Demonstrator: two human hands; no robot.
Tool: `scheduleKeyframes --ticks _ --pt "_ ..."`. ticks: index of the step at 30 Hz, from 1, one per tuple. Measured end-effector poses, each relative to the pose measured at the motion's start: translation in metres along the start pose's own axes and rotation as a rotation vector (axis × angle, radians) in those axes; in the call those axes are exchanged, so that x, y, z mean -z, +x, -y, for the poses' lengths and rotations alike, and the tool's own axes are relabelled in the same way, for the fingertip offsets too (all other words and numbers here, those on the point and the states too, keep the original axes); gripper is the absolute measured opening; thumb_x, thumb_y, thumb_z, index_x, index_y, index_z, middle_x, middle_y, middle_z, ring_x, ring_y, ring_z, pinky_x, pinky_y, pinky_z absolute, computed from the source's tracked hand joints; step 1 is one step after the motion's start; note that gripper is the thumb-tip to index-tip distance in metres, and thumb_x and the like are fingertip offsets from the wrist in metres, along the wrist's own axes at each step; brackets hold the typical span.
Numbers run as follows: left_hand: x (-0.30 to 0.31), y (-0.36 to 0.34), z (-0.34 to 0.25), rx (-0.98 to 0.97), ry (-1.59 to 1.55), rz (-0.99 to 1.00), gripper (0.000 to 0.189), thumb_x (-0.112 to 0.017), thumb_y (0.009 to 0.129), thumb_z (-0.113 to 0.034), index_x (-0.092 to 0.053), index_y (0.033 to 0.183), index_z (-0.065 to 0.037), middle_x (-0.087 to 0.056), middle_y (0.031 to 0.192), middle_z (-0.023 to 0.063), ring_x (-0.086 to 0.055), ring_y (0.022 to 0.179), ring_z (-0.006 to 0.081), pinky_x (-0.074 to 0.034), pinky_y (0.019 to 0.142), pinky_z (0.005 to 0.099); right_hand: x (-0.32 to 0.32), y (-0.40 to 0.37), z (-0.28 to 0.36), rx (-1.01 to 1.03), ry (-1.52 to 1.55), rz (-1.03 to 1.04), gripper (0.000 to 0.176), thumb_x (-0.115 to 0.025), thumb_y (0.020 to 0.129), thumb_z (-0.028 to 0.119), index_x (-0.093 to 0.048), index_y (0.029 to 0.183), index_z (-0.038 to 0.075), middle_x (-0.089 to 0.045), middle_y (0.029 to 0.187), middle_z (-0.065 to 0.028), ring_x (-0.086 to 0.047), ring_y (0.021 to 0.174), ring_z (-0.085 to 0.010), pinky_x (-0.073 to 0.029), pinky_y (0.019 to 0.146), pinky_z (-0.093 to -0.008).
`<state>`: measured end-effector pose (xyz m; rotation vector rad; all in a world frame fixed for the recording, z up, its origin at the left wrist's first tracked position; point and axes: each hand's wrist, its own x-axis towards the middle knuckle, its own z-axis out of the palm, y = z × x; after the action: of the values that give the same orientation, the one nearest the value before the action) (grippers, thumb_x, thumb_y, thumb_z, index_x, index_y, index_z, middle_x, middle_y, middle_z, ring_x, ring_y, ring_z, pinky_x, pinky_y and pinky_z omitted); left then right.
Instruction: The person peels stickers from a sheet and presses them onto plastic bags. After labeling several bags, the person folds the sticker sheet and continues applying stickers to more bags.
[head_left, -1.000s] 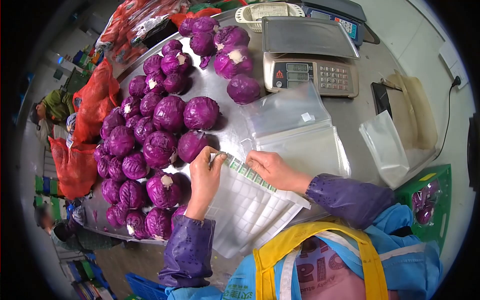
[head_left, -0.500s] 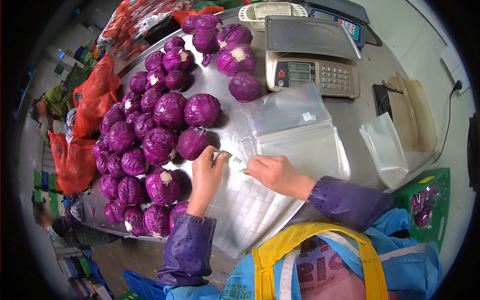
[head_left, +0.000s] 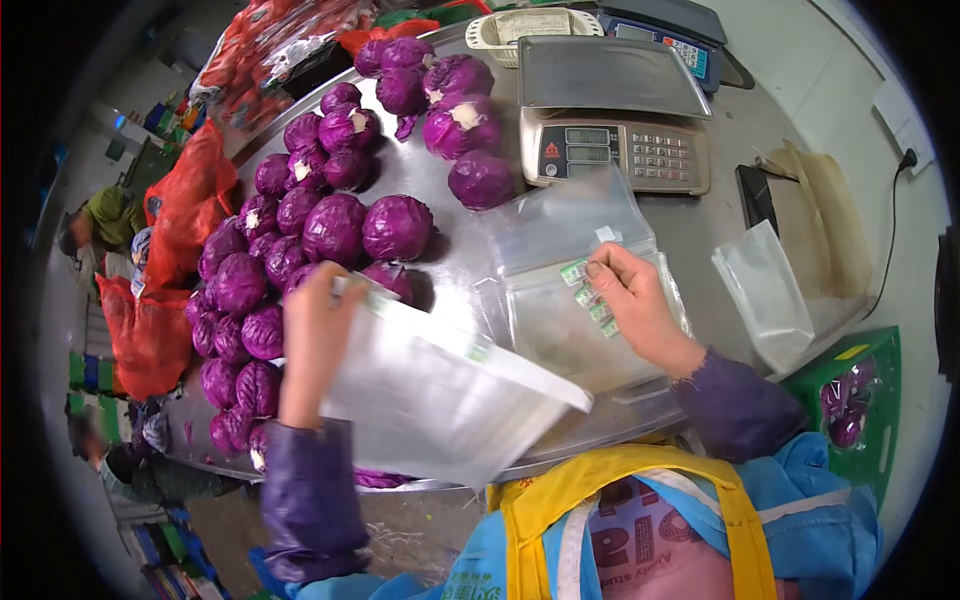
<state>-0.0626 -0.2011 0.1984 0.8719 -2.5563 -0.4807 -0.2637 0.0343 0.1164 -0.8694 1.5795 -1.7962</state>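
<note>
My left hand (head_left: pixel 318 335) is closed on the upper left corner of a whitish sheet (head_left: pixel 440 400), blurred by motion and tilted above the table; a faint grid of squares showed on it earlier. A small green mark sits near its upper edge. My right hand (head_left: pixel 640 300) is pinched, with several small green-and-white stickers (head_left: pixel 590 297) in a row at its fingertips. Beneath that hand lies a stack of clear plastic bags (head_left: pixel 560 335). Purple cabbages (head_left: pixel 335 228) crowd the table's left side, some partly hidden behind my left hand and the sheet.
A weighing scale (head_left: pixel 615 150) stands at the back, beside a white basket (head_left: pixel 490 35). More clear bags (head_left: pixel 765 290) lie on the right. A green crate (head_left: pixel 865 400) with bagged cabbage sits beyond the table's right edge. Red net sacks (head_left: pixel 190 210) and people are at left.
My left hand has moved left and down, lifting the sheet from the table. My right hand has moved right and up, away from the sheet, and the row of stickers now shows at its fingertips.
</note>
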Motion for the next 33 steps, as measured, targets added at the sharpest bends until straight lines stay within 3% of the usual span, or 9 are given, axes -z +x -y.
scheduleKeyframes --ticks 5,10,14,17,20,26,30,32,33 --pt "0.052 0.052 0.013 -0.100 0.254 0.088 0.017 -0.064 0.075 -0.016 -0.059 0.083 -0.001 -0.060 0.072 0.0186 -0.059 0.069 0.0352 -0.043 0.061 0.0398 0.038 -0.014 -0.021 -0.282 0.117 -0.128 0.016 -0.051 0.091 0.014 -0.053 0.081 0.002 -0.051 0.071 0.0026 -0.045 0.062 -0.0047 -0.037 0.053 -0.0206" --pt "0.014 0.067 0.060 -0.192 0.407 0.161 0.018 -0.064 0.075 -0.017 -0.057 0.087 -0.004 -0.060 0.081 0.0156 -0.058 0.080 0.0333 -0.043 0.066 0.0417 0.086 -0.024 -0.057 -0.327 -0.064 -0.260 0.013 -0.051 0.090 0.013 -0.054 0.085 0.001 -0.053 0.072 0.0009 -0.046 0.061 -0.0066 -0.039 0.054 -0.0224" --pt "-0.032 0.051 0.030 -0.501 0.748 -0.209 0.036 -0.068 0.064 -0.010 -0.056 0.098 -0.011 -0.054 0.100 0.0042 -0.053 0.092 0.0255 -0.041 0.076 0.0411 0.108 -0.035 -0.076 -0.364 -0.156 -0.261 0.016 -0.054 0.087 0.015 -0.056 0.086 -0.001 -0.054 0.070 -0.0013 -0.048 0.062 -0.0082 -0.042 0.056 -0.0243" --pt "-0.106 0.003 0.000 -0.601 0.316 0.005 0.044 -0.071 0.059 -0.012 -0.057 0.100 -0.008 -0.056 0.095 0.0044 -0.051 0.095 0.0265 -0.039 0.079 0.0428 0.113 -0.035 -0.102 -0.317 -0.359 -0.216 0.018 -0.057 0.084 0.017 -0.058 0.083 -0.001 -0.057 0.067 -0.0076 -0.053 0.062 -0.0148 -0.044 0.059 -0.0302" --pt "-0.146 -0.048 -0.054 -0.550 -0.184 0.468 0.048 -0.075 0.061 -0.013 -0.055 0.105 -0.008 -0.054 0.103 0.0109 -0.052 0.098 0.0298 -0.042 0.083 0.0405 0.095 -0.018 -0.106 -0.235 -0.575 -0.132 0.021 -0.058 0.081 0.020 -0.059 0.080 -0.001 -0.060 0.070 -0.0154 -0.059 0.067 -0.0263 -0.046 0.064 -0.0373" --pt "-0.207 -0.073 -0.037 -0.503 -0.079 0.508 0.040 -0.074 0.062 -0.014 -0.057 0.098 -0.010 -0.052 0.091 0.0078 -0.052 0.090 0.0282 -0.043 0.079 0.0401 0.086 0.003 -0.111 -0.220 -1.187 -0.027 0.018 -0.060 0.079 0.018 -0.059 0.077 0.000 -0.062 0.075 -0.0150 -0.059 0.065 -0.0289 -0.045 0.059 -0.0375" --pt "-0.214 -0.072 -0.032 -0.459 -0.127 0.451 0.022 -0.070 0.067 -0.014 -0.061 0.087 -0.009 -0.055 0.078 0.0078 -0.054 0.074 0.0280 -0.045 0.067 0.0369 0.114 0.012 -0.079 -0.368 -0.918 -0.016 0.019 -0.059 0.080 0.020 -0.060 0.079 0.001 -0.063 0.075 -0.0163 -0.062 0.071 -0.0312 -0.048 0.065 -0.0393" --pt "-0.218 -0.066 -0.024 -0.341 -0.306 0.451 0.017 -0.069 0.069 -0.012 -0.062 0.084 -0.009 -0.058 0.078 0.0098 -0.055 0.071 0.0272 -0.045 0.065 0.0357 0.122 0.010 -0.061 -0.347 -0.315 -0.246 0.016 -0.060 0.082 0.018 -0.060 0.083 0.003 -0.062 0.075 -0.0086 -0.061 0.068 -0.0201 -0.048 0.061 -0.0328" --pt "-0.220 -0.062 -0.017 -0.226 -0.480 0.454 0.011 -0.067 0.071 -0.010 -0.064 0.082 -0.008 -0.060 0.078 0.0118 -0.056 0.067 0.0263 -0.045 0.063 0.0346 0.126 0.010 -0.052 -0.350 -0.319 -0.244 0.016 -0.060 0.082 0.018 -0.060 0.083 0.003 -0.062 0.075 -0.0086 -0.061 0.068 -0.0201 -0.048 0.061 -0.0328"
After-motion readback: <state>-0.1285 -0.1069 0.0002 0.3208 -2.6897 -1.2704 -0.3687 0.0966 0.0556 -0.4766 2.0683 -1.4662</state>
